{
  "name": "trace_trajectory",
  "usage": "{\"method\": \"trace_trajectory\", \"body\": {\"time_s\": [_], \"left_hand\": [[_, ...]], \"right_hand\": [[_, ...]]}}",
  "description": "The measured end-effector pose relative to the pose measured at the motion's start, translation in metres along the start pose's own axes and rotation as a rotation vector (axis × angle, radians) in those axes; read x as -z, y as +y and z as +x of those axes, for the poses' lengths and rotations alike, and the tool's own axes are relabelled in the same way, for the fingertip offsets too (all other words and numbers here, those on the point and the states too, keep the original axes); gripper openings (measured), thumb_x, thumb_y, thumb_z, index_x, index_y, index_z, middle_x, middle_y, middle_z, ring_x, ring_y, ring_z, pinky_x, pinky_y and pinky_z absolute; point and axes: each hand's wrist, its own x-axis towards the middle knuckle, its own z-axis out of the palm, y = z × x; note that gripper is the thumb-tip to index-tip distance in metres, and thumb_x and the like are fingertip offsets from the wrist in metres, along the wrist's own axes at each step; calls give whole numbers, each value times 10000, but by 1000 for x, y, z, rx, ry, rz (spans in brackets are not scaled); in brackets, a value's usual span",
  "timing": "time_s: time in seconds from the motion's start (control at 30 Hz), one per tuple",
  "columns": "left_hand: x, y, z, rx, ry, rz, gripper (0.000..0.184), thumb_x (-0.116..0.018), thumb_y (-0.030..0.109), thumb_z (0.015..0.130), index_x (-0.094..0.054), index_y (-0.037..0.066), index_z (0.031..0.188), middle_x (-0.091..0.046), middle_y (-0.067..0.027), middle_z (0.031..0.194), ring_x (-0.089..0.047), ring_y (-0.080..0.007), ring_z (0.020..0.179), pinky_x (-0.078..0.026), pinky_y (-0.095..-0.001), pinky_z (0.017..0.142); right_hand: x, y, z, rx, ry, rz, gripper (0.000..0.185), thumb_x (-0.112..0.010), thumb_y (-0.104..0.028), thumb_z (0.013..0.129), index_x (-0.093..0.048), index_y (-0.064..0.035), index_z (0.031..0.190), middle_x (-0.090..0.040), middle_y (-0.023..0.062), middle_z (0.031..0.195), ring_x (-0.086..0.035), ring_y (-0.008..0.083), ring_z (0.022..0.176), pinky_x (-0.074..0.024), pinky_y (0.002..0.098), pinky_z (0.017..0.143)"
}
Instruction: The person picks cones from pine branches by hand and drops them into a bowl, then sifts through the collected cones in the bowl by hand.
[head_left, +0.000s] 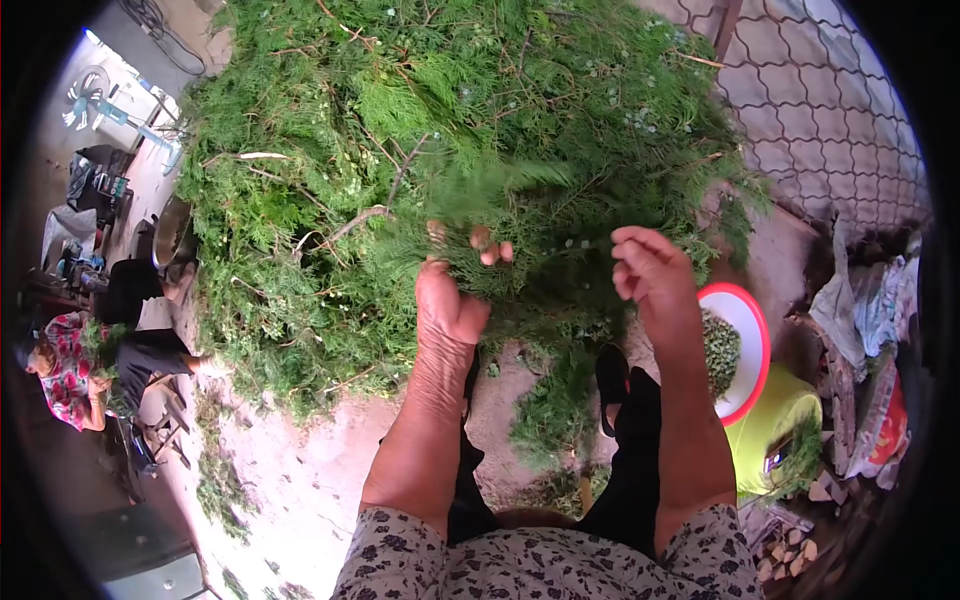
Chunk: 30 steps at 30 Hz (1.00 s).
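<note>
A person's left hand (455,295) grips a leafy green sprig (458,250) over a broad heap of cut branches (300,130), while the right hand (652,275), fingers loosely curled, hovers nearby; whether it holds anything I cannot tell from here. Beside the right forearm (690,400), a red-rimmed white basin (768,350) holds small green pieces (720,355).

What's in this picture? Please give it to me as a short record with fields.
Left hand: gripping leafy sprigs
Right hand: raised, fingers bent; whether it holds anything is unclear
Heap: leafy green branches in front of the person
Basin: white with red rim, containing small green pieces
Background: another person, seated, with greenery; blue fan
</note>
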Motion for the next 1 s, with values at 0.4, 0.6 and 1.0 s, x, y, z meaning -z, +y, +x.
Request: {"method": "trace_trajectory", "body": {"time_s": [0.4,0.6,1.0], "left_hand": [[7,15,-3,-18,372,-70,259,-414,252,929,-513,23,995,-405,9,602,-393,-114,525,-399,-282,542],[-16,30,-3,-276,781,210,404,-590,483,812,-542,95,916,-390,20,571,-349,-108,491,-358,-266,486],[8,55,-21,-486,870,267,219,-400,220,875,-528,58,950,-499,-48,710,-436,-159,588,-431,-322,590]], "right_hand": [[2,5,2,-46,-36,-8,149,-557,-141,857,-605,-10,911,-575,18,751,-559,83,631,-444,222,524],[52,31,23,-105,212,-33,149,-548,-154,871,-581,-23,933,-483,-14,670,-489,100,542,-425,258,472],[-47,114,114,-204,73,-601,354,-617,-165,827,-550,0,1133,-544,45,624,-468,108,411,-376,277,371]]}}
